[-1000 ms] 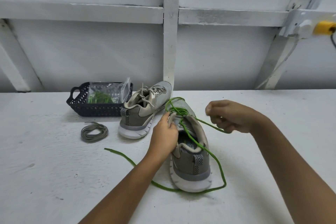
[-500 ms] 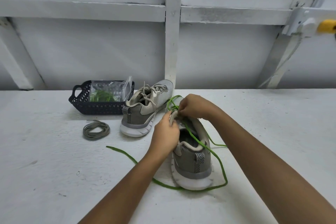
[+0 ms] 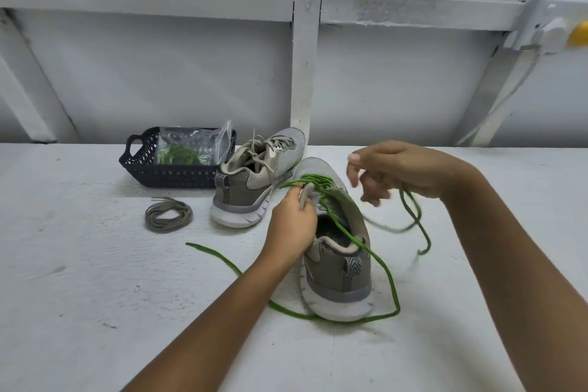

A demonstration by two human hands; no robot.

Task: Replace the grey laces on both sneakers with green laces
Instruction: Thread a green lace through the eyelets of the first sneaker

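The near grey sneaker (image 3: pixel 337 280) stands heel toward me, with a green lace (image 3: pixel 389 280) threaded through its front eyelets and looping round its heel. My left hand (image 3: pixel 291 226) grips the sneaker's tongue and left collar. My right hand (image 3: pixel 394 169) is raised to the right of the toe, blurred, its fingers curled round a strand of the green lace that hangs below it. The second sneaker (image 3: pixel 254 178) behind still carries its grey lace. A removed grey lace (image 3: pixel 168 215) lies coiled on the table.
A dark plastic basket (image 3: pixel 152 169) at the back left holds a clear bag with green lace (image 3: pixel 181 153) inside. A white wall with a post (image 3: pixel 302 73) stands just behind the sneakers. A socket with a yellow plug (image 3: pixel 577 33) is at the upper right.
My right hand went from the right in to the eyelets, then pulled back out to the right and up, drawing the green lace with it. My left hand stayed on the tongue.
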